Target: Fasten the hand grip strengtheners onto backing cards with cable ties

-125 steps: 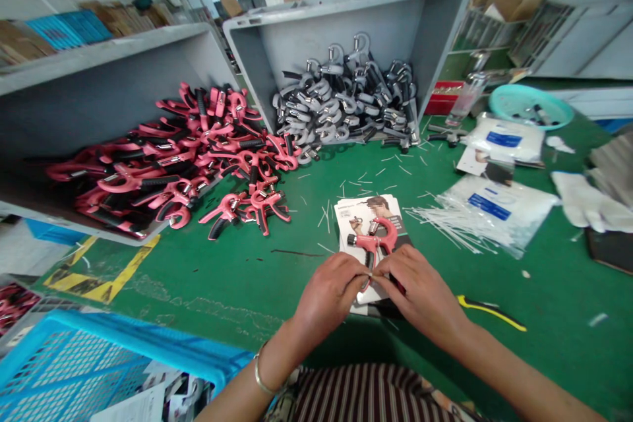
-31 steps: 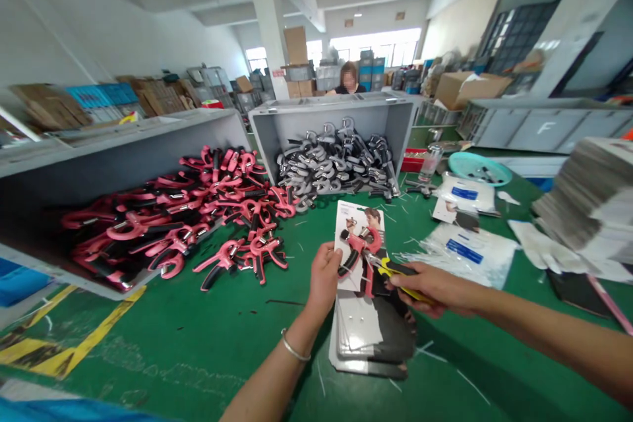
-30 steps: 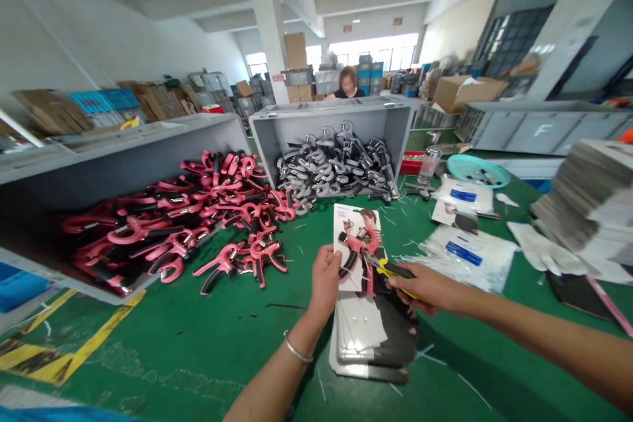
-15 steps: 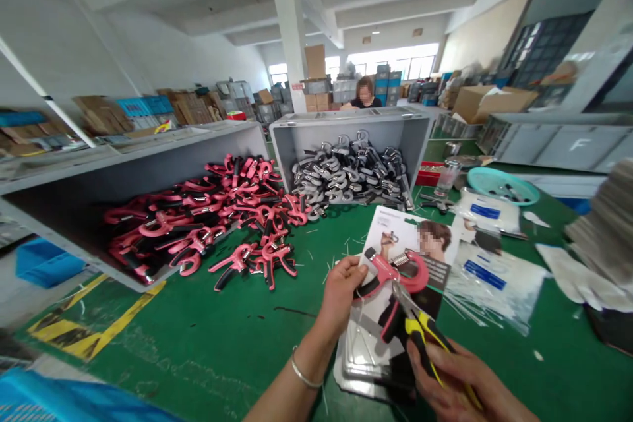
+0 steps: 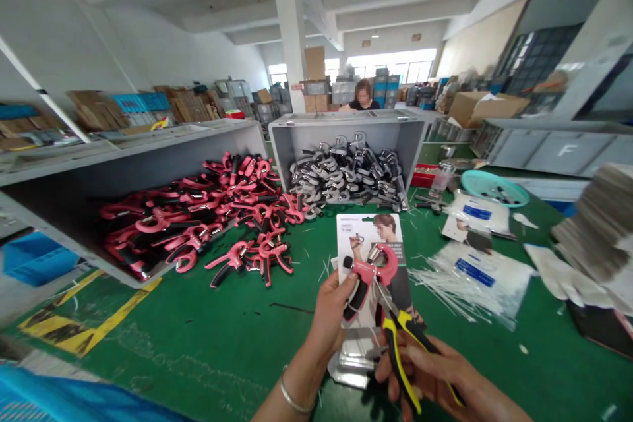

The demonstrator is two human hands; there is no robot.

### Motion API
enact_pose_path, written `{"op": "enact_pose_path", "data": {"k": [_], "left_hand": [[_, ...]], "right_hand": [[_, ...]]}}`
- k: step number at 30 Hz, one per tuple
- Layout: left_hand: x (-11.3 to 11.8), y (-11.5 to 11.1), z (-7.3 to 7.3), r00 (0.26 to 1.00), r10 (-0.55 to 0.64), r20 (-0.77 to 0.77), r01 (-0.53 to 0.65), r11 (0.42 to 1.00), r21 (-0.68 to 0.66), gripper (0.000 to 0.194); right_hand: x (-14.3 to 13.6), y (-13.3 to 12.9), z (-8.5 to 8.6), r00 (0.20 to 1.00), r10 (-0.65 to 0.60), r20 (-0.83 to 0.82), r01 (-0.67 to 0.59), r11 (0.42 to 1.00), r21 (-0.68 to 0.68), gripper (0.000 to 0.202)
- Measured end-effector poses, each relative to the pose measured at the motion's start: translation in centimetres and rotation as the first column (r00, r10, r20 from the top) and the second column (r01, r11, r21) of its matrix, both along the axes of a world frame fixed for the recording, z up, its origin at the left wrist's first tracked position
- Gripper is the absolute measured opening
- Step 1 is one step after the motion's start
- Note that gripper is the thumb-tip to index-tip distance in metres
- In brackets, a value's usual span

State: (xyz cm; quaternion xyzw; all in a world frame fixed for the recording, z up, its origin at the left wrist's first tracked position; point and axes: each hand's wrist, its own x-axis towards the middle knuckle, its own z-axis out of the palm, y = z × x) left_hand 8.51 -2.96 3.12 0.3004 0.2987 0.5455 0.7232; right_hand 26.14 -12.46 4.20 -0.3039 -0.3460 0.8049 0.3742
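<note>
My left hand is closed on a pink and black hand grip strengthener and the printed backing card behind it, thumb on top. Pliers with yellow and black handles are in my right hand, their handles spread apart. The tips of the pliers are at the strengthener, between its two legs; whether they grip a tie there I cannot make out. A clear plastic blister tray shows below the card, partly hidden by my hands.
Left, a grey crate on its side spills pink strengtheners. Behind stands another crate with grey strengtheners. On the right are loose white cable ties, plastic bags and a turquoise basin. A person sits beyond.
The plier handles have spread wider in my right hand. The card and strengthener have shifted left and stand more upright in view. The view has also turned slightly.
</note>
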Motion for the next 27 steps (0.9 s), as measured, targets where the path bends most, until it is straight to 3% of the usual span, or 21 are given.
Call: {"op": "enact_pose_path", "data": {"k": [5,13,21,25,27], "left_hand": [[-1.2,-0.2,0.3,0.998,0.052,-0.018,-0.053,0.998,-0.022,0.032],[-2.2,-0.5,0.5,0.995,0.007,-0.103,-0.009,1.000,-0.018,0.038],[-2.4,-0.7,-0.2,0.991,-0.038,-0.130,0.033,0.999,-0.040,0.038],[-2.3,-0.6,0.0,0.989,-0.051,-0.141,0.045,0.998,-0.044,0.039],[-2.2,-0.4,0.0,0.985,-0.043,-0.166,0.037,0.999,-0.038,0.039]], "right_hand": [[0.9,0.2,0.5,0.992,0.093,0.082,-0.092,0.995,-0.025,0.040],[1.7,1.2,1.5,0.944,0.122,0.307,-0.138,0.990,0.031,0.040],[2.3,1.6,1.1,0.898,0.074,0.434,-0.132,0.986,0.106,0.042],[2.4,1.6,0.8,0.888,0.112,0.446,-0.153,0.987,0.057,0.042],[2.2,1.8,0.4,0.833,0.098,0.545,-0.154,0.986,0.058,0.043]]}}
